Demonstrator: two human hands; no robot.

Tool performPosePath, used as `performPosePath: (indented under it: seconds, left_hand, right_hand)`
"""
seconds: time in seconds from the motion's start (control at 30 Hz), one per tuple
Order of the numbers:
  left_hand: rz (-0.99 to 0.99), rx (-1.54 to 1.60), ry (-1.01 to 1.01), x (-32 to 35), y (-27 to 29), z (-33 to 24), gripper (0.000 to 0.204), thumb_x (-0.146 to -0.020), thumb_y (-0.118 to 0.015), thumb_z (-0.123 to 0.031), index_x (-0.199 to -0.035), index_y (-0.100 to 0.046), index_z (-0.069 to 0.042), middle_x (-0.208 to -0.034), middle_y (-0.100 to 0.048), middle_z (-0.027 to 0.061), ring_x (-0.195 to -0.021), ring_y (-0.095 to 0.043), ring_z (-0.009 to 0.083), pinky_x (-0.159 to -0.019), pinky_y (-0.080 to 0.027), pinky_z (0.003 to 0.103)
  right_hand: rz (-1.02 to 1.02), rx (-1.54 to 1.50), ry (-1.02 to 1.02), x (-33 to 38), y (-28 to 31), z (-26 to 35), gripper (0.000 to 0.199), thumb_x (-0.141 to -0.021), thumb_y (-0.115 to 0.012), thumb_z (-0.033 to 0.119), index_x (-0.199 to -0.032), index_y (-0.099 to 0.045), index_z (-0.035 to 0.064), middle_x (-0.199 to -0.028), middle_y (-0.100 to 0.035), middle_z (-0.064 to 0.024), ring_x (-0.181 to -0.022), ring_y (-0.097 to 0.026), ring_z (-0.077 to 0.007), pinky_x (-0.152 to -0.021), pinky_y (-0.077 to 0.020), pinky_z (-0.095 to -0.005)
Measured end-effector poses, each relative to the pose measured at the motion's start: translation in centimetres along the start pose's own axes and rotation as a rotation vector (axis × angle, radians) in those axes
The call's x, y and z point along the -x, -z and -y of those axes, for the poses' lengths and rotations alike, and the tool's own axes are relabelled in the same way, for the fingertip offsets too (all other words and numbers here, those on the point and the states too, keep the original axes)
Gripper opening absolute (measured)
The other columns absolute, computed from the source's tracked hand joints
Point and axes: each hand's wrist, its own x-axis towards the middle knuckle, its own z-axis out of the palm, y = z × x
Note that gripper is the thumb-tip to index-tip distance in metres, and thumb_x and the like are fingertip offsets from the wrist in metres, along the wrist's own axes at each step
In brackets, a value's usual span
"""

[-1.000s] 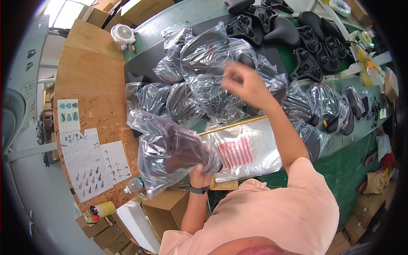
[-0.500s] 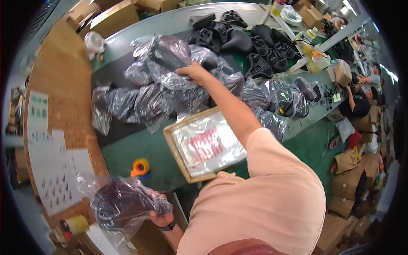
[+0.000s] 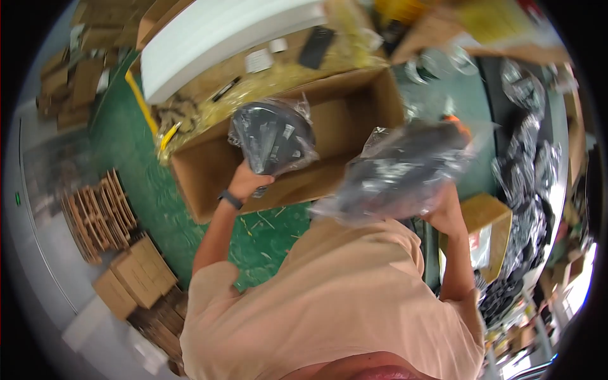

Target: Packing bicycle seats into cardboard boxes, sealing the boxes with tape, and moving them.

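Head view: a person is standing over an open carton (image 3: 209,168) on the green floor (image 3: 133,171), the right hand (image 3: 446,212) gripping a blurred bagged saddle (image 3: 399,174), the left hand (image 3: 247,183) clasping another bagged saddle (image 3: 273,136) above the carton. Slippery film over stiff, light shells probably favours gripping the body.

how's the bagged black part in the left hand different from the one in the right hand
The bag in the left hand hangs over the open cardboard box, while the bag in the right hand is beside the box, close to the person's shoulder. The left one looks sharp and rounded; the right one is motion-blurred and stretched longer. The left hand grips from below; the right hand holds at the bag's lower right edge. Both are dark parts in clear, crinkled plastic.
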Motion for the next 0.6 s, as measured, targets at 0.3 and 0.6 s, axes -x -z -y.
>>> performPosePath:
  seconds: [0.3, 0.6]
  left_hand:
    - [-0.174, -0.416, 0.585, -17.6, 15.9, 35.1, 0.055, -0.067, -0.096, -0.03, -0.106, -0.079, 0.006, -0.1, -0.081, 0.0173, -0.09, -0.077, 0.024, -0.079, -0.061, 0.039]
    - [-0.455, 0.326, 0.746, -19.8, 18.2, 45.4, 0.084, -0.083, -0.091, -0.019, -0.158, -0.054, -0.025, -0.14, -0.069, 0.0038, -0.116, -0.068, 0.0257, -0.077, -0.062, 0.049]
  right_hand:
    - [0.823, 1.068, 0.267, -41.5, -31.9, 5.7, 0.059, -0.093, -0.069, 0.007, -0.15, -0.058, 0.0036, -0.131, -0.074, -0.0221, -0.118, -0.073, -0.044, -0.095, -0.0615, -0.047]
    - [-0.017, -0.192, 0.009, -44.8, -52.5, -2.4, 0.041, -0.099, -0.065, 0.021, -0.136, -0.072, 0.0034, -0.16, -0.056, -0.0265, -0.148, -0.054, -0.0436, -0.123, -0.043, -0.0501]
